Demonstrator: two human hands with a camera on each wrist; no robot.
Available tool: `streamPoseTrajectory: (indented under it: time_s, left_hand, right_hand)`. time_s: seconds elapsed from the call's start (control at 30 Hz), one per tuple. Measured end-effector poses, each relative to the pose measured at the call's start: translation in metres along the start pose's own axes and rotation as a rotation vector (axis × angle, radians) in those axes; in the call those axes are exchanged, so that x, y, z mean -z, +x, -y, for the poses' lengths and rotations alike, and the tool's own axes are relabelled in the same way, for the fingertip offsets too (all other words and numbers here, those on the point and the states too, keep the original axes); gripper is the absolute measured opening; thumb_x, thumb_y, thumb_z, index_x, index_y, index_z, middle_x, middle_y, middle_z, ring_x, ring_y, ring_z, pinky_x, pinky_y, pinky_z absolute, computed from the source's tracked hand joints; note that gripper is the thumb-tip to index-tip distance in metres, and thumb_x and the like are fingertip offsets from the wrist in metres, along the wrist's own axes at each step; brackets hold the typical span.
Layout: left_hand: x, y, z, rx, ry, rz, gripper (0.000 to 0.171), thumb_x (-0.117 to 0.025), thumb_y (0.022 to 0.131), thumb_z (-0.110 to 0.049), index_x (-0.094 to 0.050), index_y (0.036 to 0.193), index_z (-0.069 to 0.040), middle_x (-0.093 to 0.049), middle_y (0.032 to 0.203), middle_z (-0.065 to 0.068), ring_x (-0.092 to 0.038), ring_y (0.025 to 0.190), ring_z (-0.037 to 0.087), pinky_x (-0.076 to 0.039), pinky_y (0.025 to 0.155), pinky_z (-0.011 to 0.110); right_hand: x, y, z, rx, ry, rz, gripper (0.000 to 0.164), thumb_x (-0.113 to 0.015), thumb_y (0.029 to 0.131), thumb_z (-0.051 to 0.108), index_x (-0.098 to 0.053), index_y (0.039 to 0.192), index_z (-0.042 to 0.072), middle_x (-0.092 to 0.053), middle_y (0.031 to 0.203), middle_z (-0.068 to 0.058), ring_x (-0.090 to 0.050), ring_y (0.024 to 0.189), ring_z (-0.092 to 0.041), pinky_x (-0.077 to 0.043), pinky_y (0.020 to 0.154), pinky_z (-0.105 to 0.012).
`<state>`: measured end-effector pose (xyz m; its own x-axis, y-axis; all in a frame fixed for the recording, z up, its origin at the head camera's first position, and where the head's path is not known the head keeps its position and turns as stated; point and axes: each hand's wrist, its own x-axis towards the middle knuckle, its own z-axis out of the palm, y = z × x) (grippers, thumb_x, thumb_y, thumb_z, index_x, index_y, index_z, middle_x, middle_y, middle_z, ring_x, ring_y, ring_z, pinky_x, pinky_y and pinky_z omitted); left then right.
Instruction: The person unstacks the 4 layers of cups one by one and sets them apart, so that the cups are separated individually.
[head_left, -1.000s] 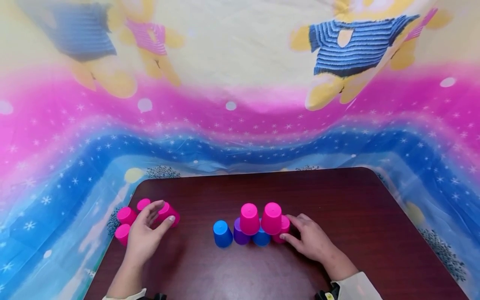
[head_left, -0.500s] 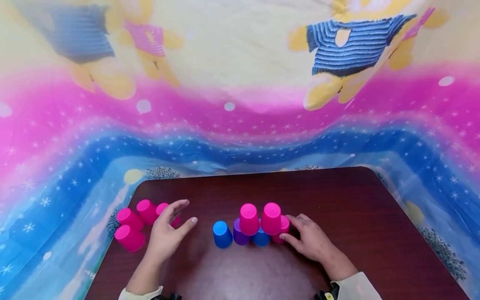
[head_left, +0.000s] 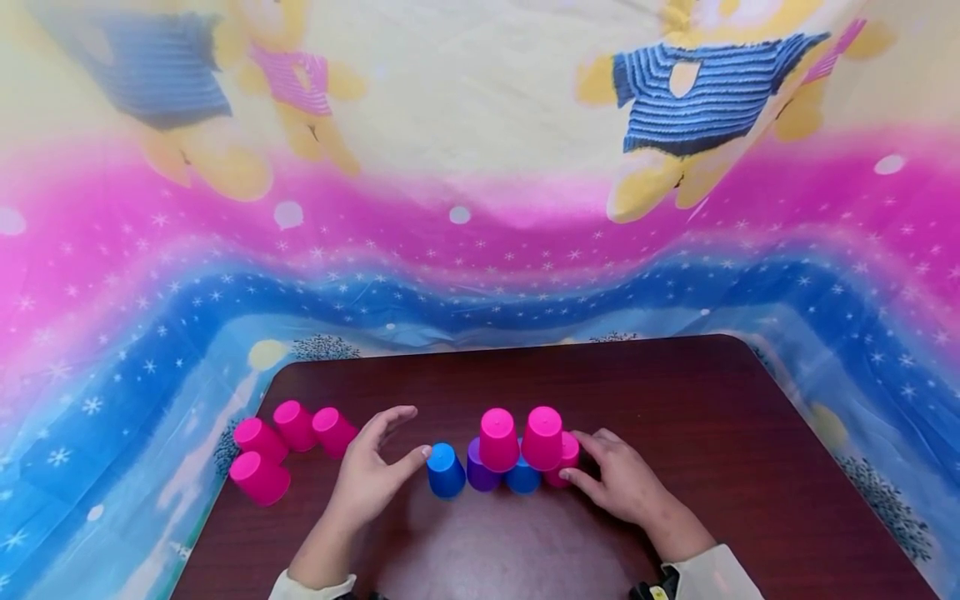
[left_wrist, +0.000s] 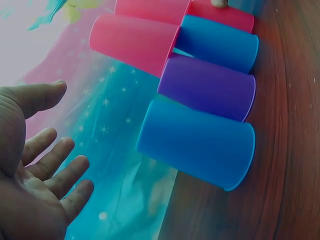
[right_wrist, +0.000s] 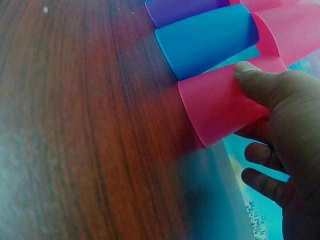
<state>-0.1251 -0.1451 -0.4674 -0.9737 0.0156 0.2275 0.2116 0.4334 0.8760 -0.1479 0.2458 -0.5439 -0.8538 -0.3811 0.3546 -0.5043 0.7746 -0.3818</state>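
In the head view, upside-down plastic cups form a row: a blue cup (head_left: 446, 472) at the left end, a purple cup (head_left: 481, 472), a second blue cup (head_left: 522, 479) and a pink cup (head_left: 569, 454) at the right end. On top stand two more pink cups, the left one (head_left: 498, 442) and the right one (head_left: 542, 440). My right hand (head_left: 628, 482) pinches the row's right-end pink cup, thumb on its near side and a finger behind. Left of the first blue cup is my left hand (head_left: 371, 479), fingers spread, holding nothing; the left wrist view shows it apart from that cup.
Several loose pink cups (head_left: 259, 478) stand upside down at the left side of the dark wooden table (head_left: 675, 392). A patterned cloth (head_left: 480, 208) hangs behind the table and along its sides.
My left hand has moved right, away from the loose pink cups and up to the left-end blue cup. My right hand and the stacked cups have stayed put.
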Motion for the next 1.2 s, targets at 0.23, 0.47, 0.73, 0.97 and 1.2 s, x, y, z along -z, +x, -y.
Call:
streamPoseTrajectory:
  time_s: [0.23, 0.47, 0.73, 0.97, 1.2]
  left_hand:
    - [-0.012, 0.002, -0.004, 0.001, -0.025, 0.024, 0.061, -0.091, 0.082, -0.023, -0.064, 0.136, -0.02, -0.065, 0.136, -0.004, -0.057, 0.133, 0.026, -0.047, 0.109, 0.056]
    - [-0.023, 0.004, -0.006, -0.028, -0.043, 0.067, 0.061, -0.091, 0.081, -0.021, -0.064, 0.136, -0.024, -0.065, 0.136, -0.007, -0.057, 0.133, 0.024, -0.047, 0.11, 0.056]
    - [-0.032, 0.006, -0.01, -0.035, -0.08, 0.095, 0.061, -0.092, 0.08, -0.023, -0.065, 0.135, -0.022, -0.064, 0.135, -0.008, -0.057, 0.132, 0.022, -0.048, 0.107, 0.055]
    - [-0.046, 0.008, -0.016, -0.025, -0.051, 0.124, 0.063, -0.092, 0.08, -0.031, -0.064, 0.136, -0.025, -0.064, 0.135, -0.01, -0.056, 0.133, 0.029, -0.047, 0.107, 0.059]
    - [-0.059, 0.009, -0.018, -0.044, -0.055, 0.155, 0.062, -0.092, 0.08, -0.032, -0.064, 0.135, -0.026, -0.064, 0.133, -0.01, -0.057, 0.13, 0.028, -0.047, 0.107, 0.057]
  right_hand:
    - [0.001, 0.0, 0.0, -0.006, 0.011, 0.009, 0.061, -0.08, 0.09, 0.049, -0.066, 0.138, 0.015, -0.071, 0.105, 0.01, -0.059, 0.092, -0.009, -0.058, 0.081, -0.034]
    - [0.0, -0.001, -0.001, -0.008, 0.008, 0.006, 0.061, -0.08, 0.089, 0.049, -0.066, 0.138, 0.015, -0.071, 0.106, 0.011, -0.059, 0.092, -0.007, -0.058, 0.081, -0.034]
    - [0.0, 0.0, -0.001, 0.001, 0.012, 0.001, 0.06, -0.079, 0.09, 0.049, -0.066, 0.138, 0.014, -0.072, 0.107, 0.008, -0.06, 0.091, -0.01, -0.057, 0.08, -0.034]
    - [0.002, 0.0, -0.001, -0.003, 0.005, -0.002, 0.061, -0.081, 0.088, 0.048, -0.066, 0.137, 0.014, -0.071, 0.105, 0.009, -0.058, 0.091, -0.007, -0.058, 0.08, -0.033]
    - [0.001, 0.0, -0.001, -0.001, 0.009, 0.009, 0.062, -0.078, 0.09, 0.051, -0.065, 0.139, 0.013, -0.072, 0.106, 0.008, -0.058, 0.091, -0.009, -0.057, 0.079, -0.033]
